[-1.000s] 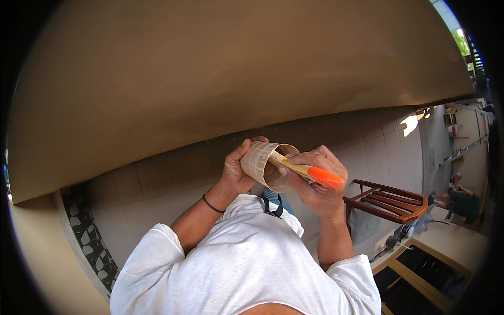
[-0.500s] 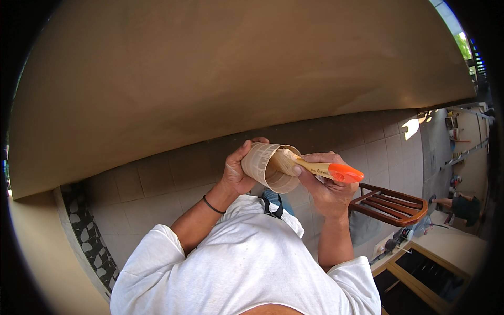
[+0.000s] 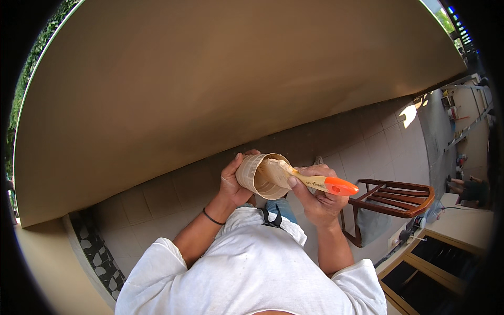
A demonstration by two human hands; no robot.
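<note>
My left hand (image 3: 234,179) is wrapped round a beige plastic tub (image 3: 251,176), which is tilted so its mouth faces right. In my right hand (image 3: 318,198) is a paintbrush (image 3: 315,182) with a wooden handle and an orange end, gripped between thumb and fingers. The brush head, coated with pale paint, reaches into the tub's mouth. How much paint lies inside the tub cannot be made out.
A broad tan wall (image 3: 236,79) rises right in front of me. Tiled floor (image 3: 157,202) runs along its foot. To the right stands a brown wooden chair (image 3: 396,198) with a grey seat; beyond it another person (image 3: 470,190) is partly visible.
Both hands, with tub and brush, have shifted slightly left and down in view. The brush head sits a little farther out of the tub, showing more of its paint. My view has tilted.
</note>
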